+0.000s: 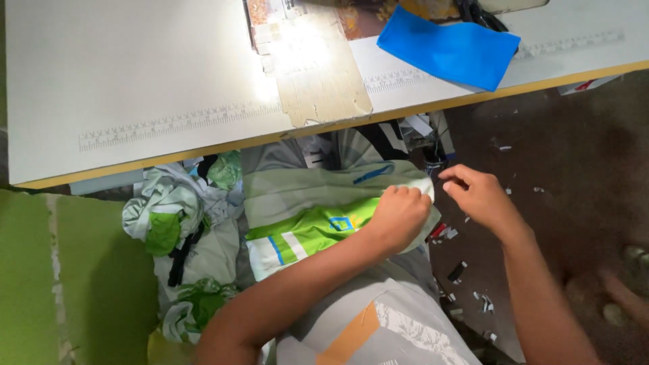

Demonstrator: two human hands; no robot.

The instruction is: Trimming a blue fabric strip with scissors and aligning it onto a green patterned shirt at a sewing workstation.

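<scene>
Item 1. Left hand (400, 216): curling into a fist and clamping on the right end of the green-and-white fabric piece (318, 209), knuckles facing up.

Item 2. Right hand (480, 196): hovering just beside the left hand, fingers bending together in a pinch at the tip of the same fabric piece; whether it is actually gripping the cloth cannot be told.

Item 3. Green-and-white fabric piece: lying across the person's lap below the near edge of the desk (135, 81), showing pale grey-green bands, a bright green panel, a blue stripe and a small blue square mark. Its right end is sitting inside the left hand.

Item 4. Desk: white top with a yellow near edge and a printed ruler strip (176, 123) running along that edge.

Item 5. Blue cloth rectangle (449, 49): lying flat towards the far right corner of the desk, one corner nearing the near edge.

Item 6. Torn cardboard sheet (318, 74): lying at the middle of the desk, reaching the near edge, brightly lit.

Item 7. Heap of cut fabric pieces (182, 230): piling up below the desk's near edge, left of the lap, in white, green and black.

Item 8. Floor (574, 149): dark, lying right of the desk, carrying small scattered scraps (466, 270).
</scene>
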